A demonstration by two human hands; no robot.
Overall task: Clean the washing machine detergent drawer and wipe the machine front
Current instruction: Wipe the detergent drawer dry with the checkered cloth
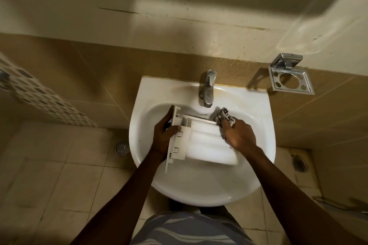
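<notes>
The white plastic detergent drawer (pixel 201 141) lies across the basin of a white sink (pixel 199 185), its front panel to the left. My left hand (pixel 163 135) grips that front-panel end, thumb on top. My right hand (pixel 238 135) holds a black-and-white patterned cloth (pixel 224 116) bunched against the drawer's far right end. Part of the cloth sticks out past my fingers toward the tap.
A chrome tap (pixel 208 89) stands at the back of the sink. A chrome holder (pixel 288 75) is fixed to the tiled wall at the right. Floor drains sit at the left (pixel 121 147) and right (pixel 298 163). A patterned curtain (pixel 39 97) hangs at the left.
</notes>
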